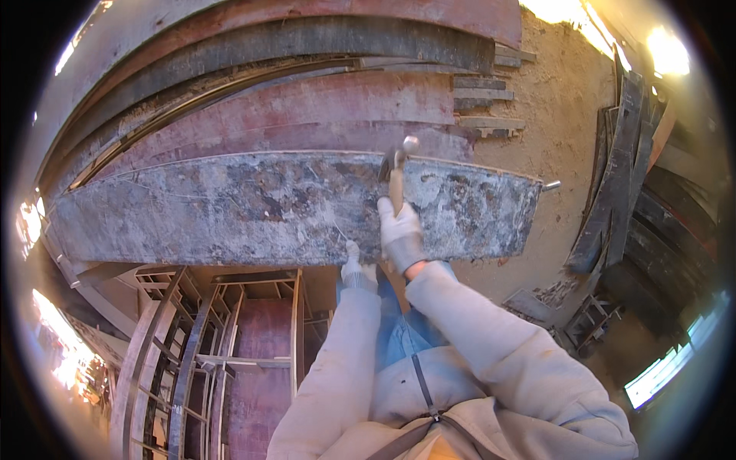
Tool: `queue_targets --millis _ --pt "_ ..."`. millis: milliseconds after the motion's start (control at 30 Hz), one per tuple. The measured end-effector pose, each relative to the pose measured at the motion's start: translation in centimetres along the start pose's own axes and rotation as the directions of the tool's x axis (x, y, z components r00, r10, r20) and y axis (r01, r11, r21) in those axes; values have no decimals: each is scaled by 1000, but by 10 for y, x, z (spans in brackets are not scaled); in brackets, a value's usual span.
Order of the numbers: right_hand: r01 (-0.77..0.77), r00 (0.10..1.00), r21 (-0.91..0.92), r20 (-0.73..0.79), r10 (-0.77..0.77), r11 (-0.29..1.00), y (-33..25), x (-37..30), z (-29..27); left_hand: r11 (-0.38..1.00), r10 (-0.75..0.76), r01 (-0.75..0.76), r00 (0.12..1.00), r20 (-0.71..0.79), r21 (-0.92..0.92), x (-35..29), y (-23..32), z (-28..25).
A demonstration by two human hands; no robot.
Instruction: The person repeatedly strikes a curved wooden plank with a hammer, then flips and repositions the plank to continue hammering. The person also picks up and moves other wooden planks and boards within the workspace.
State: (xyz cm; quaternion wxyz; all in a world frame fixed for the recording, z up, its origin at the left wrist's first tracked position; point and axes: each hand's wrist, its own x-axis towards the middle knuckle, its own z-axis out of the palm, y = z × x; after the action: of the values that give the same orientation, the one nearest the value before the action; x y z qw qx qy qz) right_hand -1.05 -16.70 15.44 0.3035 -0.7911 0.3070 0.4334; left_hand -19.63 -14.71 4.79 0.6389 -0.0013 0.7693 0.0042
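A long, weathered board (pixel 291 203) with grey, stained and flaking faces lies crosswise in front of me. My right hand (pixel 402 234), in a white glove, is closed around the wooden handle of a hammer (pixel 395 172). The hammer's metal head is raised over the board's far edge. At the near edge, my gloved left hand (pixel 360 270) grips the board, one finger or thumb lying on its top face. The fingers beneath are hidden. A thin pale line, perhaps a wire or scratch, shows just beyond that fingertip.
Reddish and dark panels (pixel 345 100) are stacked beyond the board. Short timber pieces (pixel 483 96) stick out at their right end. Wooden frames (pixel 253 353) stand at lower left. Dark planks (pixel 617 169) lean on the right, beside sandy ground (pixel 563 100). A metal rod (pixel 551 185) protrudes by the board's right end.
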Motion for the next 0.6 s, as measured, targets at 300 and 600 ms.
queue_targets --millis 300,600 --pt "-109 986 60 135 100 992 -50 19 -27 997 50 -49 998 26 -53 -8 -2 6" --pt "39 991 -49 -129 -45 998 26 35 34 998 64 -64 998 -9 -29 -11 -6 20"
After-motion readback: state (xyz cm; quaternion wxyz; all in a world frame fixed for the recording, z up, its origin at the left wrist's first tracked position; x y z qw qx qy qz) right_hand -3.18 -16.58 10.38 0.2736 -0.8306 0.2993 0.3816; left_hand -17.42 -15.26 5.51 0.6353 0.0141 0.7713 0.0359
